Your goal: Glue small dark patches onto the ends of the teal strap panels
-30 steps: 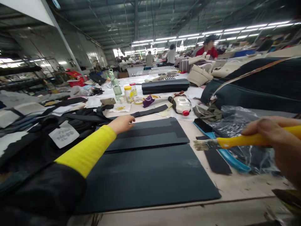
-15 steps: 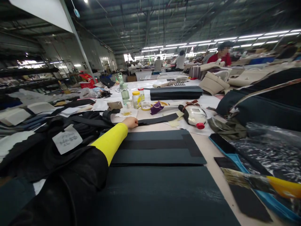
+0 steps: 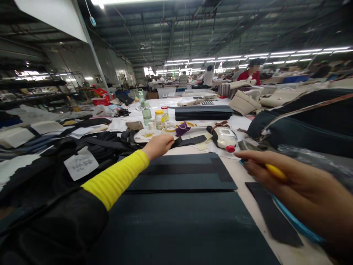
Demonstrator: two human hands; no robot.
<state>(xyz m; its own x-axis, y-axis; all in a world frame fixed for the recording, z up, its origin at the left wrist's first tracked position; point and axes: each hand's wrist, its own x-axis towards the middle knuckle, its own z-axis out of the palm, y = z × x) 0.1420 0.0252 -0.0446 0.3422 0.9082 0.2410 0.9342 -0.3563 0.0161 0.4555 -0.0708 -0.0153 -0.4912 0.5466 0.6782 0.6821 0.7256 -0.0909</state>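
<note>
My left hand [image 3: 159, 145], in a yellow cuff, is closed on the left end of a black strip [image 3: 194, 140] lying across the table behind the panels. Beneath its wrist lies a dark panel [image 3: 176, 181] with a darker band along it. A larger dark green panel [image 3: 179, 224] fills the front. At the right, my blurred right hand [image 3: 300, 187] has its index finger stretched forward. The yellow handle [image 3: 276, 172] of a brush shows between its fingers; the bristles are hidden. A black rectangular piece [image 3: 271, 211] lies left of this hand.
A white plastic bottle with a red cap [image 3: 226, 138] stands out beyond the panels, near yellow-lidded jar [image 3: 159, 119] and purple cloth [image 3: 182, 129]. Stacked dark panels [image 3: 203, 113] lie farther back. Black fabric with a paper tag [image 3: 81, 163] is at left. A person in red [image 3: 252, 75] is far right.
My left hand has moved right and nearer, lifting the strip's end. My right hand has come into view at the right, around the yellow handle; the brush's bristles no longer show.
</note>
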